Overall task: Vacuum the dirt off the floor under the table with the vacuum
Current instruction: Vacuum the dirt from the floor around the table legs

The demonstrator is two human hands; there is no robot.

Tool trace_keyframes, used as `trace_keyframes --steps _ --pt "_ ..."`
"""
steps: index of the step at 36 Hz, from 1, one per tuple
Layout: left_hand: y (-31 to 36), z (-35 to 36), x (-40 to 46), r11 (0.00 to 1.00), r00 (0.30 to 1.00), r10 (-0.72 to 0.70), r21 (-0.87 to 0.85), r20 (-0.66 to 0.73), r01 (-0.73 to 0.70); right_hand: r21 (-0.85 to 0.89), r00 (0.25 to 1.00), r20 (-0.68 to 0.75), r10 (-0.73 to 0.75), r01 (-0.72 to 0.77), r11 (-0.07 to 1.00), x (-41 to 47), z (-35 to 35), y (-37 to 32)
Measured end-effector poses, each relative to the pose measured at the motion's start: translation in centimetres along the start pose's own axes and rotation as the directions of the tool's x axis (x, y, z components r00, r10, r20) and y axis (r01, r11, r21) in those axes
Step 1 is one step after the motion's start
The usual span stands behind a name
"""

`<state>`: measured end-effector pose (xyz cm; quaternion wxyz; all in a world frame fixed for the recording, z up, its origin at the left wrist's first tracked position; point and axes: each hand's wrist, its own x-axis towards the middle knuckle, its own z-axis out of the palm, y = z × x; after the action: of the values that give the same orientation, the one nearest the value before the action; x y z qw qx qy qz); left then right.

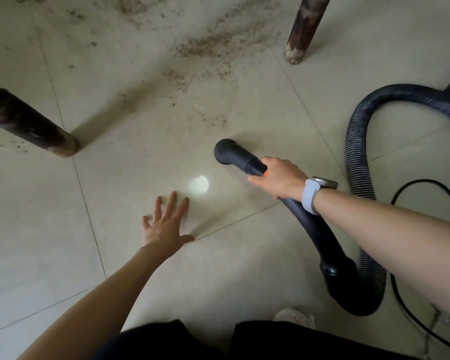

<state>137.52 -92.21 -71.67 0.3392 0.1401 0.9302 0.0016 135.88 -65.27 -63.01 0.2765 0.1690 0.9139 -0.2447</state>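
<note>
Dark trousers (192,341), bottom edge. Left hand (166,224): fingers spread flat, braced on the floor (50,229), holding nothing. Right hand (281,181): clenched round the vacuum (244,158) pipe just behind the nozzle, which sits on clean tile. Dirt (205,48): scattered farther ahead, between two table legs (305,27). Step judged: sweeping, partway. Next move calls for pushing the nozzle forward into the dirt.
</note>
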Motion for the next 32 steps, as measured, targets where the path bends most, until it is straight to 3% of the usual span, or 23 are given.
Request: trace_keyframes --steps 4,11,14,23,32 --pt "0.0 -0.1 0.4 1.000 1.000 -0.007 -0.008 0.021 0.008 -0.049 0.979 0.167 -0.121 0.131 0.990 -0.7 2.0 -2.0" --pt "0.1 -0.8 1.8 1.000 1.000 -0.010 -0.009 0.021 0.011 0.039 0.990 -0.105 0.094 -0.091 0.995 2.4 -1.1 -0.1" --pt "-0.1 -1.5 2.5 1.000 1.000 -0.007 -0.010 0.024 0.008 0.086 0.982 -0.141 0.123 -0.111 0.990 2.9 -1.0 -0.1" --pt "0.9 -4.4 3.6 0.969 0.998 -0.023 -0.242 0.059 0.036 -0.068 0.980 -0.193 -0.055 0.042 0.997 1.0 -0.2 -0.8" --pt "2.2 -8.3 2.2 0.982 0.998 -0.041 -0.184 0.054 0.050 -0.174 0.982 -0.147 -0.116 0.090 0.981 -3.5 1.7 0.5"
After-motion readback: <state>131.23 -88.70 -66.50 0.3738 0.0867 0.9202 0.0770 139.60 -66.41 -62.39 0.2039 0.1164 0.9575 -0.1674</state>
